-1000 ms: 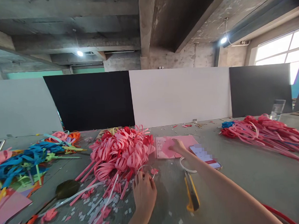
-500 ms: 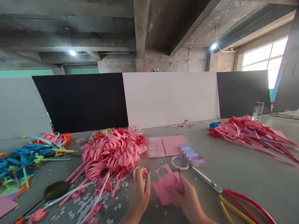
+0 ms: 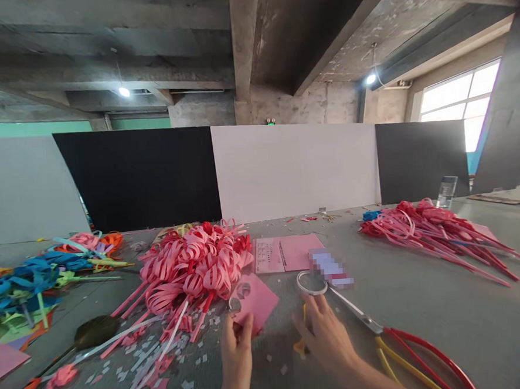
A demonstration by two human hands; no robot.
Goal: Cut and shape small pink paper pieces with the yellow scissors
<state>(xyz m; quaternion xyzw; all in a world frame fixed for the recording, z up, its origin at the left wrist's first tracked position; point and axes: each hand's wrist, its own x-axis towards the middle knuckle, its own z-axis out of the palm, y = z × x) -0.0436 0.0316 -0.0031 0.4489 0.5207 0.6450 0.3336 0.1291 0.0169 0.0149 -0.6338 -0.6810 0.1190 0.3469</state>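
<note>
My left hand (image 3: pixel 237 342) pinches a pink paper piece (image 3: pixel 262 303) by its lower left edge and holds it tilted above the table. Rounded cut-outs mark the paper's left side. A pale ring (image 3: pixel 234 304) shows partly behind that edge. My right hand (image 3: pixel 328 334) is bent around a small yellow tool (image 3: pixel 301 348), of which only bits show beside the thumb; its kind is hidden. Just beyond the right fingertips lies a white tape roll (image 3: pixel 312 283). Large scissors (image 3: pixel 374 325) with red and yellow handles rest to the right of this hand.
Looped pink paper-strip flowers (image 3: pixel 198 263) are heaped at left, and another pink bundle (image 3: pixel 424 225) lies at right. A pink booklet (image 3: pixel 301 252) and a blurred phone-like object (image 3: pixel 330 268) lie ahead. Paper scraps (image 3: pixel 188 387) litter the front left. A clear glass (image 3: pixel 447 192) stands far right.
The pink paper has passed from my right hand to my left and moved left and up. My right hand has turned palm down, and the yellow tool now shows beside it.
</note>
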